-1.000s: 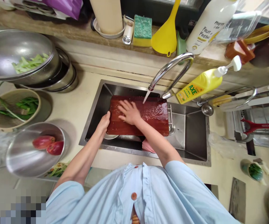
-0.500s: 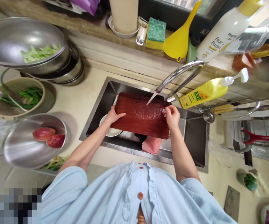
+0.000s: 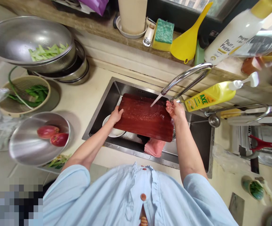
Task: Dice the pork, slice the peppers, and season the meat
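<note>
A dark red wooden cutting board (image 3: 144,121) is held over the steel sink (image 3: 197,138), wet, with water from the curved faucet (image 3: 185,75) running onto its far edge. My left hand (image 3: 116,115) grips the board's left edge. At the board's far right corner my right hand (image 3: 175,110) holds it, fingers curled round the edge. Under the board a white dish (image 3: 112,131) and a pink cloth (image 3: 155,147) lie in the sink.
A yellow dish-soap bottle (image 3: 209,95) lies right of the faucet. On the left counter stand a steel bowl with red fruit (image 3: 52,135), a basket of greens (image 3: 24,94) and a steel colander of cut greens (image 3: 32,44). A sponge (image 3: 163,34) and yellow funnel (image 3: 187,40) sit on the ledge.
My right hand left the board's wet surface, where it was rubbing, and took hold of the right edge. The board is now lifted and tilted under the water stream.
</note>
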The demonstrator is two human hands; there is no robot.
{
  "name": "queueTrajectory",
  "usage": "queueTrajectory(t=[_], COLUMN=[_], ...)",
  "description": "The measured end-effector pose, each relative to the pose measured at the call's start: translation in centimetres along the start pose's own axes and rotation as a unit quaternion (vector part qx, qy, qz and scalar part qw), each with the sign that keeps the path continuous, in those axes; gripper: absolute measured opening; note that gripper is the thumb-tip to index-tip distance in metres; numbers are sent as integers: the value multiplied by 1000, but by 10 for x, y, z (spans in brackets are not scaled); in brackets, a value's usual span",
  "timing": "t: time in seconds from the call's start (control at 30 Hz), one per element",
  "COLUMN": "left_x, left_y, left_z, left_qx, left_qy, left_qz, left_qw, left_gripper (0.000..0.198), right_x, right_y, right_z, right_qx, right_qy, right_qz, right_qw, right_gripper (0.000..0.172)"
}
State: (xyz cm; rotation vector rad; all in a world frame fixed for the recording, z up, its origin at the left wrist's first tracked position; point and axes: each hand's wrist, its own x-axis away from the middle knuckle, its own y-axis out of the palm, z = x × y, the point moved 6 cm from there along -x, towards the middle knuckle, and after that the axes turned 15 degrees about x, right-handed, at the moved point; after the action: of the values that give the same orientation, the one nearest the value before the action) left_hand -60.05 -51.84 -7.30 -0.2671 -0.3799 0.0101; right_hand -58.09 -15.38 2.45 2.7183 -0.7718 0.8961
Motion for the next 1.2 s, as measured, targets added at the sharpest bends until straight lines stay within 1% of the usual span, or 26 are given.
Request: queueTrajectory(t=[0.1,0.2,0.27,0.4,0.5,0.6,0.63,0.67,0.7,0.73,0.77,0.8,0.83,0.87,0.9,0.93,0.97,1.0,1.07,1.1,1.13,1.17,1.2], left_x=[2,5,6,9,12,18,20,23,25,27,29,31,33,35,37,40,43,46,52,55,57,59,59], left_y=[0,-1,-2,-4,-7,-8,-7,-7,-7,-8,-8,-9,-9,-10,-10,-10,-10,-10,-10,-10,-11,-11,-11], left_z=[0,3,7,14,20,26,28,29,31,31,32,31,31,30,29,28,27,26,24,23,22,21,20], left_qx=[-54,-48,-46,-40,-21,-1,-1,-3,-6,-8,-8,-5,0,6,14,22,28,31,34,33,31,30,31], left_qy=[-5,2,14,32,34,34,35,38,41,44,46,48,48,48,45,41,35,29,15,10,6,4,4], left_qz=[10,38,45,44,41,29,25,22,20,19,19,20,19,18,16,15,14,14,21,24,26,24,21], left_qw=[998,998,998,998,998,999,999,999,999,999,999,999,999,999,999,999,999,999,999,999,999,999,999], left_gripper=[45,46,47,50,51,51,51,50,49,48,47,46,45,45,44,44,43,43,42,42,42,42,42], right_x=[1,3,2,-3,-5,8,16,27,40,56,72,85,92,92,85,72,55,37,7,0,0,7,18], right_y=[0,0,1,2,2,8,15,26,43,66,91,116,136,151,160,164,162,156,130,114,97,81,67], right_z=[1,2,2,5,10,26,31,35,38,39,44,52,60,67,69,67,61,52,32,23,18,15,15], right_qx=[-10,-18,-18,25,55,84,119,173,253,348,436,510,566,609,642,669,693,713,742,747,748,747,747], right_qy=[7,3,-3,-14,-19,-23,-45,-90,-165,-265,-357,-423,-465,-487,-493,-486,-468,-440,-357,-319,-294,-288,-295], right_qz=[-8,-22,-26,2,16,21,18,7,-12,-48,-92,-138,-179,-207,-218,-212,-190,-151,-41,14,58,83,90], right_qw=[1000,1000,999,1000,998,996,992,981,953,898,821,736,657,592,546,521,516,525,566,583,592,593,589], right_gripper=[17,17,18,22,25,27,26,25,26,30,38,46,54,59,63,65,66,67,68,68,66,63,59])
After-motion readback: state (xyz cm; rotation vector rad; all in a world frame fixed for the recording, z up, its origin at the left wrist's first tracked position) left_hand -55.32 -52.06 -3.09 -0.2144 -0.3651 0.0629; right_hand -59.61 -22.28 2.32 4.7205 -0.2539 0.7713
